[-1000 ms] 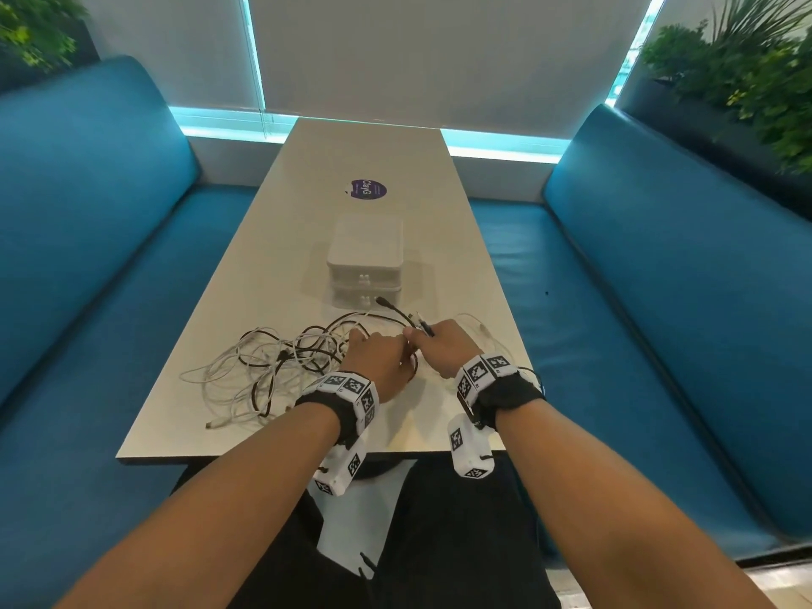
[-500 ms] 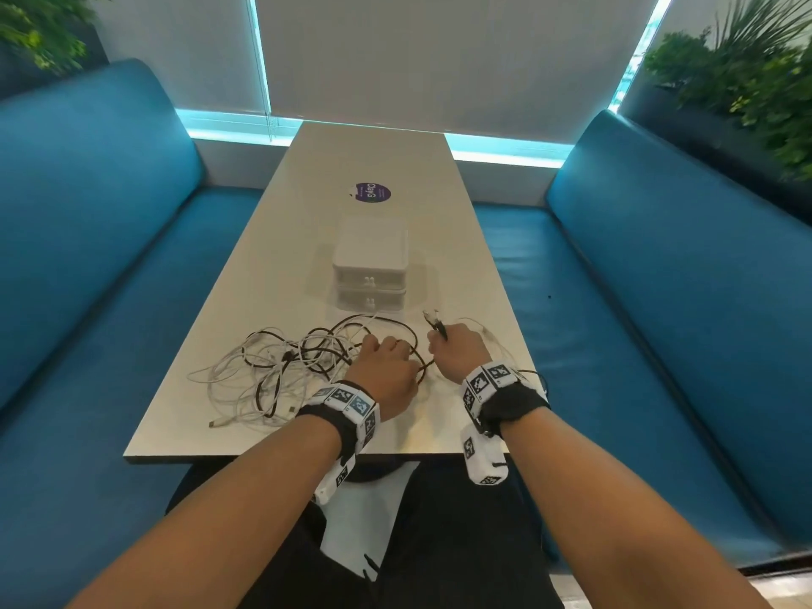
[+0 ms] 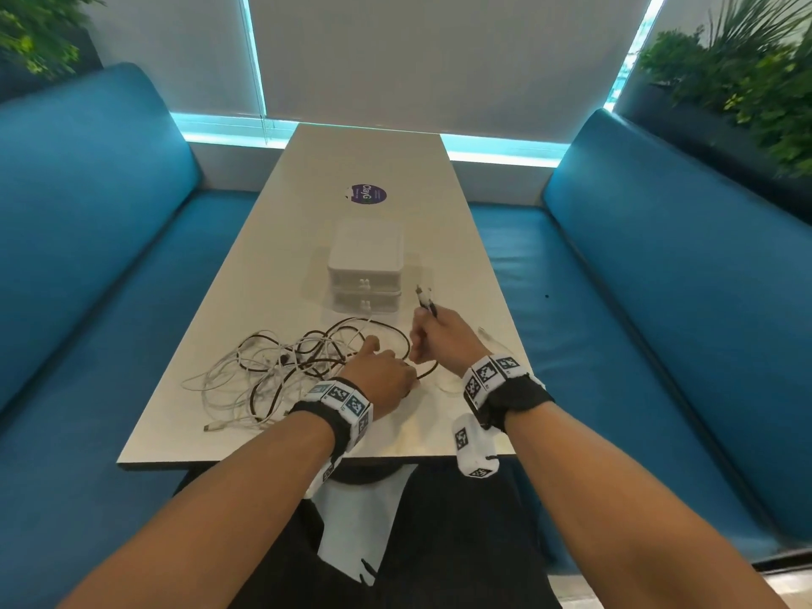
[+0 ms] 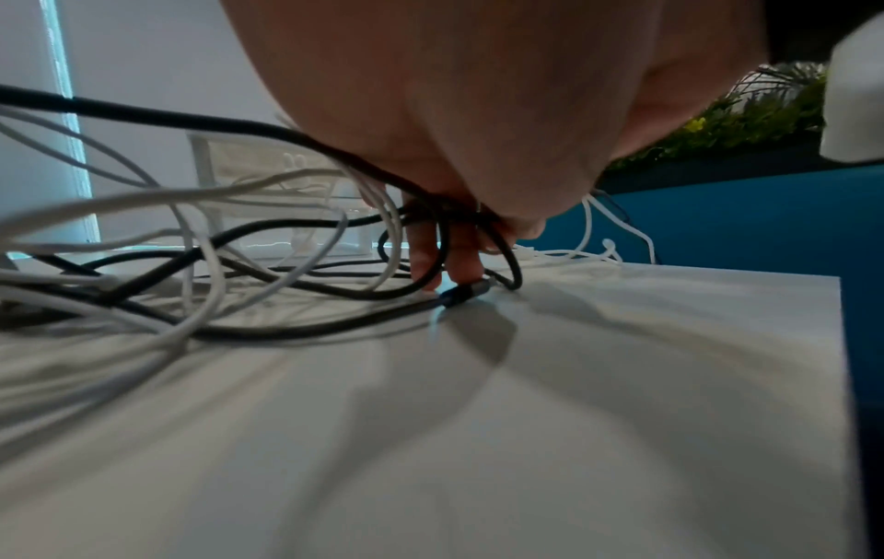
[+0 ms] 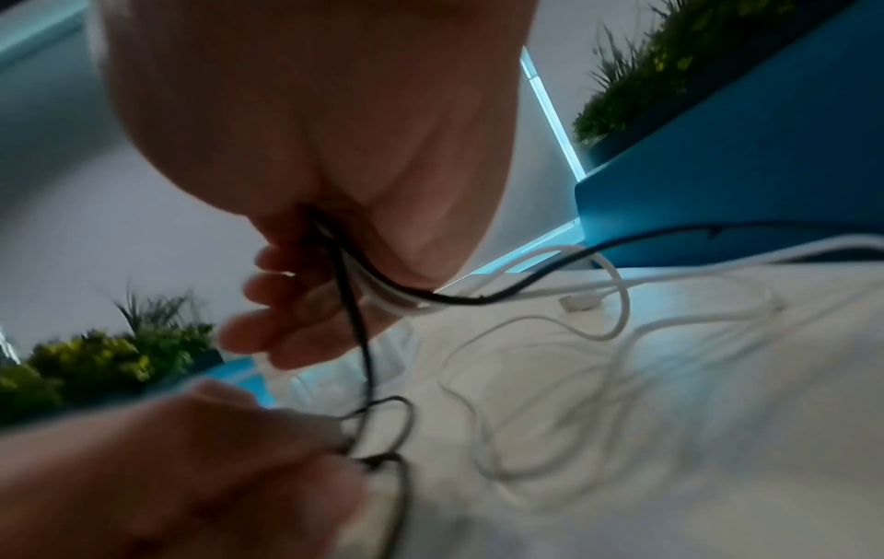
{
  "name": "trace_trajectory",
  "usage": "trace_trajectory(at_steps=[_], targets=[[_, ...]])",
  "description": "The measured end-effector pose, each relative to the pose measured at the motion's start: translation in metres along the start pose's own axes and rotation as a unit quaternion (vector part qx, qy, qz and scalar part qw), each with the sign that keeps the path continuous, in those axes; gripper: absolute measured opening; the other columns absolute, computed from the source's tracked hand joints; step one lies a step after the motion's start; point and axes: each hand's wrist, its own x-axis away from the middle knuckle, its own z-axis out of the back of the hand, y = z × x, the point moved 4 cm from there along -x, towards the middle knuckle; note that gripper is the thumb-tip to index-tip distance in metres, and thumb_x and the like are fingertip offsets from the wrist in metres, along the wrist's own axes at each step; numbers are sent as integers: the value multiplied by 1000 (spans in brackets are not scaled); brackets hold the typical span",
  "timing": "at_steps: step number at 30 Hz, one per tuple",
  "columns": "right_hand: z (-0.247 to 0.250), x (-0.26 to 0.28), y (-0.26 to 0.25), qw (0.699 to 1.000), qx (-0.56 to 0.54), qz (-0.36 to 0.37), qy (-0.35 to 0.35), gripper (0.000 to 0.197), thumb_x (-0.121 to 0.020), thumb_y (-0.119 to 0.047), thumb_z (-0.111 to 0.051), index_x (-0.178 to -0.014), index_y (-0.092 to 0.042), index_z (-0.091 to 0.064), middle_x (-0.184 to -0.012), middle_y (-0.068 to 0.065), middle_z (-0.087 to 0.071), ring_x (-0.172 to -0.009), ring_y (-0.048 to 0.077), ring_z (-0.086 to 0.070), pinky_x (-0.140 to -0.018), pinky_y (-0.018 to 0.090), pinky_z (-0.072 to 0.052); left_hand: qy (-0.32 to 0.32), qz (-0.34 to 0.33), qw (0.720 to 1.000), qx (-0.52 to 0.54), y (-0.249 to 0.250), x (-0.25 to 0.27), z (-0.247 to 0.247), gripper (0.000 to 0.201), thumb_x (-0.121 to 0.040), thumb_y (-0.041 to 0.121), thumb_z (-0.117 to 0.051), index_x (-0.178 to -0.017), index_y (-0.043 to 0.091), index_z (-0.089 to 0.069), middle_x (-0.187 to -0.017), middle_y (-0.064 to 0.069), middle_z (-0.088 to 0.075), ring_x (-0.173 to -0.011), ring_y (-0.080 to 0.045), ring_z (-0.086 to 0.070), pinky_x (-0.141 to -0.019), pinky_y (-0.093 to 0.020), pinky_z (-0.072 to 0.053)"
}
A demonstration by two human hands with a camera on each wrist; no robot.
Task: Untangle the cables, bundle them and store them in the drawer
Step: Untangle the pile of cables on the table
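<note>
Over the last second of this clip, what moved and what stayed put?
The right hand pulled away to the right, gripping cable ends that now stick up beside the drawer unit. The left hand kept its grip on the dark cable. The tangle and drawer unit stayed in place, drawers closed.

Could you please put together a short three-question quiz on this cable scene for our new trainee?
1. True or false: both drawers of the white drawer unit are closed.
2. Which hand holds cable ends raised above the table? A. left hand B. right hand C. neither
3. Fill in: the tangle of cables mixes white cables with ___ ones.

Key
1. True: both fronts sit flush.
2. B: its grip has the plug ends sticking up; the left hand grips dark cable low at the tangle.
3. Dark.
</note>
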Motion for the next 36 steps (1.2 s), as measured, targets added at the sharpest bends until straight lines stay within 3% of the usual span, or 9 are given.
trace_trajectory(at_steps=[3, 6, 9, 15, 19, 22, 27, 29, 36], targets=[[-18, 4, -10, 995, 70, -9, -71, 33, -102, -29, -43, -74, -15, -54, -56, -2, -47, -46, 12, -42, -47, 24, -35, 10, 3, 1000, 14, -2, -2, -4, 21, -101, 23, -37, -92, 25, -56, -95, 5, -66, -95, -20, -58, -98, -44, -27], [-23, 6, -1, 920, 379, 20, -99, 32, -100, -27, -41, -87, -10, -64, -84, 9, -65, -77, 24, -60, -68, 32, -41, 3, 14, 1000, 0, -13, -2, -6, 21, -101, 20, -40, -102, 23, -61, -97, 1, -67, -94, -22, -58, -99, -43, -29], [0, 5, 16, 839, 543, 23, -38, 34, -101, -27, -38, -110, -9, -66, -114, 14, -67, -105, 31, -62, -89, 36, -45, 24, 25, 999, 10, -27, 1, 0, 13, -102, 25, -44, -103, 22, -57, -101, 1, -67, -98, -24, -57, -98, -44, -28], [43, 11, 24, 790, 606, -39, 81, 27, -98, -19, -40, -113, -13, -61, -110, 9, -65, -100, 29, -64, -71, 34, -43, 36, 52, 998, 24, -30, -4, 13, 13, -102, 24, -44, -106, 27, -56, -102, 6, -65, -104, -20, -55, -99, -44, -26], [42, 7, 18, 871, 470, -62, 126, 32, -103, -30, -36, -116, -11, -58, -114, 12, -65, -105, 34, -61, -77, 35, -43, 34, 55, 998, 26, -22, -13, 16, 19, -105, 29, -38, -106, 25, -57, -90, 4, -68, -90, -21, -60, -99, -46, -25], [18, 3, 10, 924, 374, -25, 79, 35, -103, -27, -35, -120, -7, -58, -120, 16, -64, -111, 36, -58, -90, 38, -45, 37, 56, 997, 32, -13, -16, 20, 12, -101, 20, -42, -98, 23, -53, -79, 5, -64, -74, -23, -56, -101, -45, -26], [4, -2, 19, 951, 302, -67, -9, 32, -98, -21, -39, -104, -5, -67, -86, 13, -65, -77, 31, -62, -69, 38, -48, 55, 67, 995, 43, -14, -13, 23, 23, -96, 11, -44, -112, 24, -56, -109, 3, -65, -107, -23, -58, -99, -43, -33], [5, -2, 24, 953, 292, -72, -37, 32, -99, -24, -40, -96, -9, -68, -74, 8, -61, -63, 24, -55, -60, 34, -44, 60, 69, 995, 42, -17, -10, 22, 24, -96, 13, -46, -115, 26, -53, -112, 4, -65, -109, -22, -57, -96, -41, -33], [38, 5, 35, 878, 477, -27, 30, 32, -103, -33, -37, -106, -15, -64, -98, 9, -68, -88, 29, -64, -76, 34, -49, 17, 110, 993, 42, -37, -3, 21, 11, -102, 20, -42, -92, 24, -44, -88, 7, -58, -89, -22, -62, -99, -44, -24]])
